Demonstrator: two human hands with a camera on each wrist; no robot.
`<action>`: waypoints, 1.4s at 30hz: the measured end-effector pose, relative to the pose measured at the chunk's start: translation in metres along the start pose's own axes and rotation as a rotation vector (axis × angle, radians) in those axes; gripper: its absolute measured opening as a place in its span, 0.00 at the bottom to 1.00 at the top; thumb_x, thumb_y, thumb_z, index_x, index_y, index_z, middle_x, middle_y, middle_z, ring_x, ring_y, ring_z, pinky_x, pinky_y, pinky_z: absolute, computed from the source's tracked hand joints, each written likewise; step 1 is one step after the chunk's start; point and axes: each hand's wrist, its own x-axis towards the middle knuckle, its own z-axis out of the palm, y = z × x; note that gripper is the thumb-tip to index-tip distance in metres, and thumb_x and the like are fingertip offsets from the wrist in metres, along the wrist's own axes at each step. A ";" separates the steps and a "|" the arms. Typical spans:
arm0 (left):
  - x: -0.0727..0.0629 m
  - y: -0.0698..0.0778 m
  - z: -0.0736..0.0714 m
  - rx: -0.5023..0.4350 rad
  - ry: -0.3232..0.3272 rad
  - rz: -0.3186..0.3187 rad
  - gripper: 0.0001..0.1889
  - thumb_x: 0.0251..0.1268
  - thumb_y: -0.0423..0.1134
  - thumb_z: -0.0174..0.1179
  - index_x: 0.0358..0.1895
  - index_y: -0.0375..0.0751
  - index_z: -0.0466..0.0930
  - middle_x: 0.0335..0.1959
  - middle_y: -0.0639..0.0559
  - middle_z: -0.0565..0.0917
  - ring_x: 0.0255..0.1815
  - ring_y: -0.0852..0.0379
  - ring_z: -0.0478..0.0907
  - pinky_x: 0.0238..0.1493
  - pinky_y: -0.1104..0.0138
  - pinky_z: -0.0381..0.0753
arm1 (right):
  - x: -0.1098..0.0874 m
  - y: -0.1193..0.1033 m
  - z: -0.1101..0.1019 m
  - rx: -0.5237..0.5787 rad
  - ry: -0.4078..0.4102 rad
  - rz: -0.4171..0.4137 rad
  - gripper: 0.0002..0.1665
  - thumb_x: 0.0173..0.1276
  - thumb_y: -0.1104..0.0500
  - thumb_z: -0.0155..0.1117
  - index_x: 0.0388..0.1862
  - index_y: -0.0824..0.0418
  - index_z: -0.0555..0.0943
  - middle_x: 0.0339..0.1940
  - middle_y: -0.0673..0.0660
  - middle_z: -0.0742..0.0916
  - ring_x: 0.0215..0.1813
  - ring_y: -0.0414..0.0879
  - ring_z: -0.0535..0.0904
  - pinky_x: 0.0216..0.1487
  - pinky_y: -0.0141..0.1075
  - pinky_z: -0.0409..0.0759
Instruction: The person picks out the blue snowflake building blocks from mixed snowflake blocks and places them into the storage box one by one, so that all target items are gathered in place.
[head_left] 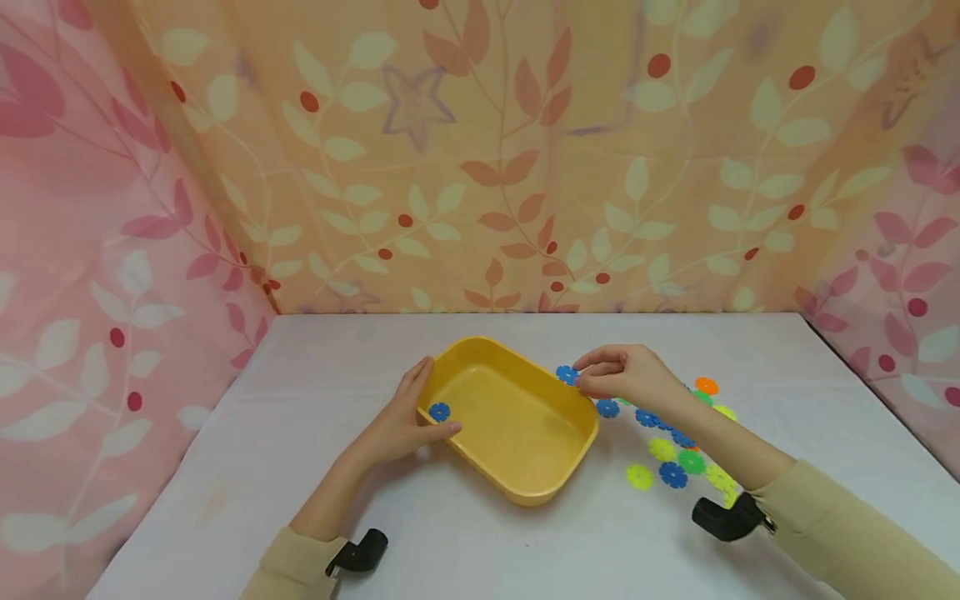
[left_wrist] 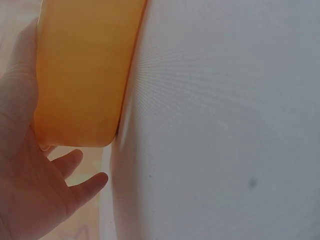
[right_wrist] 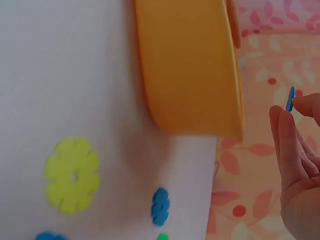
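Note:
My left hand grips the near-left end of a yellow plastic basin, its thumb over the rim and the other fingers along the outside. In the left wrist view, the basin's outer wall stands beside the palm. One blue snowflake disc lies inside the basin, close to that thumb. Above the basin's right rim, my right hand pinches another blue snowflake disc between thumb and fingertips. The right wrist view shows this pinched disc edge-on.
Several loose snowflake discs lie right of the basin, among them a blue disc, a green disc, a yellow disc and an orange disc. My right forearm covers part of them. Patterned curtains rise behind the white table.

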 end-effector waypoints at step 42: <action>-0.001 0.001 -0.001 -0.006 -0.011 -0.036 0.59 0.54 0.60 0.69 0.79 0.45 0.38 0.80 0.51 0.41 0.78 0.49 0.43 0.73 0.49 0.51 | 0.121 -0.037 0.134 -0.318 -0.282 -0.154 0.08 0.55 0.61 0.77 0.32 0.62 0.86 0.21 0.49 0.86 0.22 0.42 0.82 0.28 0.30 0.81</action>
